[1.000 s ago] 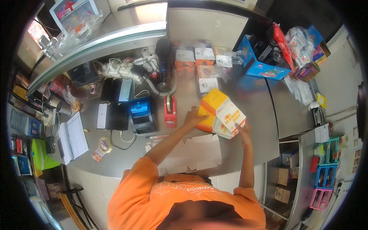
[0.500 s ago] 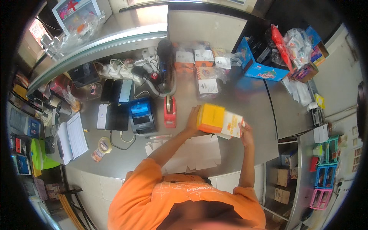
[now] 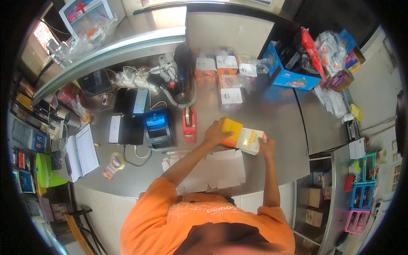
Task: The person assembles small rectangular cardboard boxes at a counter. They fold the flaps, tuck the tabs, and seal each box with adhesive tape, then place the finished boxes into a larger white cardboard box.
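Observation:
A small cardboard box (image 3: 250, 141), with a white face and orange edges, is tilted between my hands above the steel counter. A yellow part (image 3: 232, 128) shows at its left end; whether it is a separate inner piece I cannot tell. My left hand (image 3: 216, 133) is closed around the yellow end. At the other end my right hand (image 3: 267, 146) grips the white side with thumb and fingers. Just below them lies an unfolded white cardboard blank (image 3: 219, 172), partly under my left forearm. A pen (image 3: 175, 152) rests beside that blank.
A red tape dispenser (image 3: 189, 124) and a blue-black printer (image 3: 158, 129) stand left of my hands. Packaged boxes (image 3: 230, 90) sit at the back. Phones (image 3: 121, 129), a notebook (image 3: 81, 153) and a tape roll (image 3: 115, 160) lie leftward. A blue carton (image 3: 293, 79) holds bags at the right.
The white part has come left, and less yellow shows at the box's left end. My right hand has shifted slightly left; my left hand has moved right over the yellow part.

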A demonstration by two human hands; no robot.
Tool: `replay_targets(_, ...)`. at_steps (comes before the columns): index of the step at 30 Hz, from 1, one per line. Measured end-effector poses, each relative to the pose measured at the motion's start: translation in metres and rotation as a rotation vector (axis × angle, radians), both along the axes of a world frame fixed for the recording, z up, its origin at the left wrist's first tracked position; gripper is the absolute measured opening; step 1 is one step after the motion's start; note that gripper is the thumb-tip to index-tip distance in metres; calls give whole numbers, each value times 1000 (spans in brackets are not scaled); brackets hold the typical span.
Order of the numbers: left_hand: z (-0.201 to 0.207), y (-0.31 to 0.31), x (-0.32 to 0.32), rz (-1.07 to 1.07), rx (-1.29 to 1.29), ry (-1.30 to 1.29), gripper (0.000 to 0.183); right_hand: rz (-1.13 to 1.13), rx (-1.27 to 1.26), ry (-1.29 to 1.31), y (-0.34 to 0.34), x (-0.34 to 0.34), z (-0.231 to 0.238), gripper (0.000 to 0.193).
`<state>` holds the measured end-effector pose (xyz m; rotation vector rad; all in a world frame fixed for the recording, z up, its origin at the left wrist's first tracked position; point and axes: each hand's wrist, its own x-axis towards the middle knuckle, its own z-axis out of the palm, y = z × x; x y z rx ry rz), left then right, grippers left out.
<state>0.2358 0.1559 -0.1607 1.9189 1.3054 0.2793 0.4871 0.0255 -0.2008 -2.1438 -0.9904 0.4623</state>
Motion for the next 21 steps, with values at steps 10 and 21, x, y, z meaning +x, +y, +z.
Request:
replay_targets(10,-20,-13,9,102,64,-3,82,583,-447,-361,1,-10,-15,84)
replay_targets(21,-43,-30,21,-310,588,255,52,654,-360,-407,37,-23,-8,87)
